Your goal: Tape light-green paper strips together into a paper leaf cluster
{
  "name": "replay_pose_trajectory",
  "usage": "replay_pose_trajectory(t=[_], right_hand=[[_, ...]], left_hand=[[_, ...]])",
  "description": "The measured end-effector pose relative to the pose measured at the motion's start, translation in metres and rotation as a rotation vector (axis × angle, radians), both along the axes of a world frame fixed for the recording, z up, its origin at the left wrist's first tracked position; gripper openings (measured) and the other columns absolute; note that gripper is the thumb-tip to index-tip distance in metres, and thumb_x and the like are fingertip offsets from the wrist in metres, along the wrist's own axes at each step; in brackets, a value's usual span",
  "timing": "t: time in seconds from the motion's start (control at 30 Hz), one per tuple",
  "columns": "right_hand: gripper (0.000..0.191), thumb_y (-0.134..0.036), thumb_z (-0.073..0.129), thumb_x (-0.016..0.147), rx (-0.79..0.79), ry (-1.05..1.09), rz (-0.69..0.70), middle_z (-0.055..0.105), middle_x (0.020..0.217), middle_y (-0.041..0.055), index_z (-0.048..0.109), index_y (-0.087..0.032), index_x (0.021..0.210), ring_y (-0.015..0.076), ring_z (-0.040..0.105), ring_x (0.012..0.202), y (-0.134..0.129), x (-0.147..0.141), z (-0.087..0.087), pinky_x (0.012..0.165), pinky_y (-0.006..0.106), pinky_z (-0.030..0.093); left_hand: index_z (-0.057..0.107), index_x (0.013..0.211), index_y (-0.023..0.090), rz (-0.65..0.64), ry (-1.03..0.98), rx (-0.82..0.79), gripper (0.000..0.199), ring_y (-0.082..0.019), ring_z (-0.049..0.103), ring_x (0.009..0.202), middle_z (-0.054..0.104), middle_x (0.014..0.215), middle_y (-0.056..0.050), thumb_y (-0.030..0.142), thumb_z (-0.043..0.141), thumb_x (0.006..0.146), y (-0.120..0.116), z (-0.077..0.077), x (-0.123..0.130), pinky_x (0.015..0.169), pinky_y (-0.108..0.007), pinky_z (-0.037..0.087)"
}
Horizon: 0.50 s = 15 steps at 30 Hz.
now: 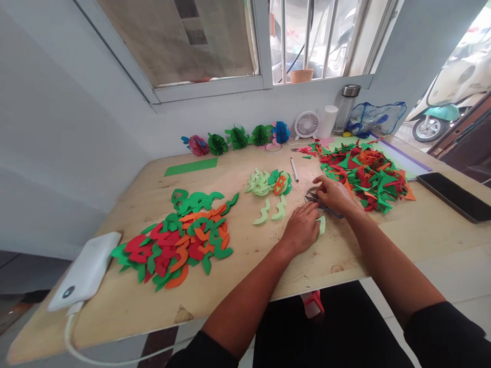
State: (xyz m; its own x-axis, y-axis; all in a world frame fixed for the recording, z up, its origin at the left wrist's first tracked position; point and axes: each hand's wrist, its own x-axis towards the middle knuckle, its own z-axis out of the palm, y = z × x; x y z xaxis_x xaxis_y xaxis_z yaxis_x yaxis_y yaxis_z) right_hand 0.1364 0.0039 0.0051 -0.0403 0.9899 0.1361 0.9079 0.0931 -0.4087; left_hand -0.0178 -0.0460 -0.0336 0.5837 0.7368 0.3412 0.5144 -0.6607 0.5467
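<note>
My left hand rests low over the table, its fingers curled and close together. A light green paper piece sticks out beside it, seemingly under the thumb side. Touching its fingertips is my right hand, bent over a grey looped thing with a dark metal part; its kind is partly hidden by the fingers. Two light green curved paper cutouts lie left of my hands. Behind them is a small pile of light green cutouts, with darker green and orange ones at its right.
Red, orange and green cutouts are heaped at left, pointed paper scraps at right. A pen, green strip, white power bank with cable, phone, small fan and bottle also lie or stand around.
</note>
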Motion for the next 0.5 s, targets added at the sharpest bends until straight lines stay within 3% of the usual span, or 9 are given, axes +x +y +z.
replay_pose_trajectory(t=[0.5], right_hand=[[0.031, -0.013, 0.05, 0.071, -0.048, 0.015, 0.021, 0.067, 0.072, -0.001, 0.059, -0.022, 0.1, 0.0145, 0.057, 0.067, 0.0003, -0.0036, -0.0005, 0.055, 0.024, 0.032]], left_hand=[[0.058, 0.091, 0.016, 0.006, 0.008, -0.007, 0.014, -0.024, 0.045, 0.127, 0.054, 0.131, -0.014, 0.014, 0.047, 0.082, -0.0009, 0.0019, 0.0003, 0.108, -0.045, 0.035]])
